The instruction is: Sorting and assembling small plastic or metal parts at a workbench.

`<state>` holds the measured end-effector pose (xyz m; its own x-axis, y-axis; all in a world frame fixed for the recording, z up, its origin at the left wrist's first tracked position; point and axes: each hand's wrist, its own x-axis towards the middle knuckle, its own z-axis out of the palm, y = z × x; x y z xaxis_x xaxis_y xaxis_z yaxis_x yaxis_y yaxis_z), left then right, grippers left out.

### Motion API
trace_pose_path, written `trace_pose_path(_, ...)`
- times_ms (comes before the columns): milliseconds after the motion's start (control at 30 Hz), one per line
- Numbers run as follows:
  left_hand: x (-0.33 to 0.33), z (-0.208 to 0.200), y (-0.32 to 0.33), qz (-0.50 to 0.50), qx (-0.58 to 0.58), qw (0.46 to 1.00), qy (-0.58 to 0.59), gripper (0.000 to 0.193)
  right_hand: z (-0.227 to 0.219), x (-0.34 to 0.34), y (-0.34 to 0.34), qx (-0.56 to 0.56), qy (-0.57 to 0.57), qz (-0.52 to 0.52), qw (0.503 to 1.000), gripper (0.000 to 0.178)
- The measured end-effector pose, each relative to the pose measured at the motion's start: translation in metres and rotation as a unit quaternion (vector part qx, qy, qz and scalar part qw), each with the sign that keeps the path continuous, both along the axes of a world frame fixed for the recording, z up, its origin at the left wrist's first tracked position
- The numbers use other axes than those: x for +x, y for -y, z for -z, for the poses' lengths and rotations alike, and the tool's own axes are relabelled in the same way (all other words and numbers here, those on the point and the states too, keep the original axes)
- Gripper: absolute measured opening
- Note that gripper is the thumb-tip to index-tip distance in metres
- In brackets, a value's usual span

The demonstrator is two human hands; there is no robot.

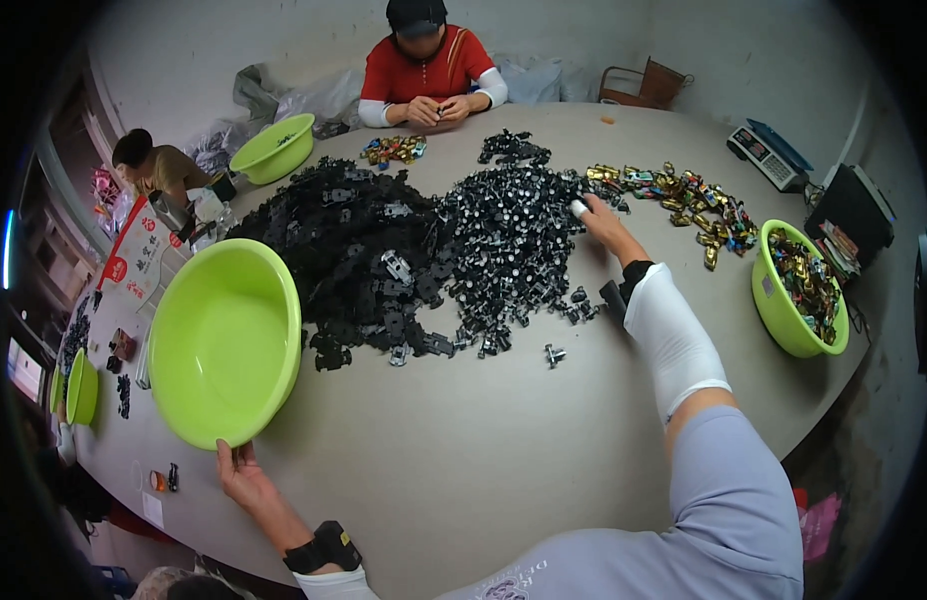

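Observation:
My left hand (250, 490) is closed on the lower rim of a lime-green plastic basin (224, 340), which is tilted so its bare inside shows. My right hand (612, 230) reaches out to the right edge of a heap of small black-and-silver parts (519, 240); its fingers look stretched out and apart, with white wrapping on one. Close by that hand, gold and coloured toy cars (694, 205) are strewn across the table. Left of the small parts lies a heap of flat black pieces (334, 230). A single silver-and-black part (555, 356) lies apart, nearer me.
A green basin (796, 335) full of toy cars stands at the right edge. Behind it are a scale (769, 155) and a dark box (852, 215). Across the grey table (464, 450) a person in red (429, 75) handles a small piece; another person (159, 170) sits far left beside another basin (274, 150).

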<state>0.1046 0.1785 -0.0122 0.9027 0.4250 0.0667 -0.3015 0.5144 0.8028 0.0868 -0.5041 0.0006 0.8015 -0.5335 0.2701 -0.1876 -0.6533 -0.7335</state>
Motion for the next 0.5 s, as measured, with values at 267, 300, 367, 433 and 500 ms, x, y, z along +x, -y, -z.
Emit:
trace_pose_path(267, 0.0, -0.004, -0.002, -0.009, -0.014, 1.0, -0.005, 0.033, 0.002, -0.075, -0.102, -0.211, -0.031, -0.146, 0.966, 0.061)
trace_pose_path(300, 0.001, -0.005, 0.004, -0.007, -0.017, 1.0, -0.005, 0.033, 0.013, -0.089, -0.106, -0.224, -0.04, -0.148, 0.962, 0.062)
trace_pose_path(367, -0.003, -0.011, 0.009, 0.002, -0.016, 1.0, -0.003, 0.032, 0.026, -0.099, -0.129, -0.237, -0.079, -0.155, 0.956, 0.063)
trace_pose_path(433, -0.004, -0.011, 0.011, 0.008, -0.025, 1.0, 0.005, 0.031, 0.031, -0.088, -0.134, -0.275, -0.075, -0.163, 0.944, 0.061)
trace_pose_path(500, -0.004, -0.013, 0.004, 0.012, -0.028, 0.999, 0.014, 0.031, 0.026, -0.065, -0.143, -0.308, -0.01, -0.173, 0.935, 0.056)
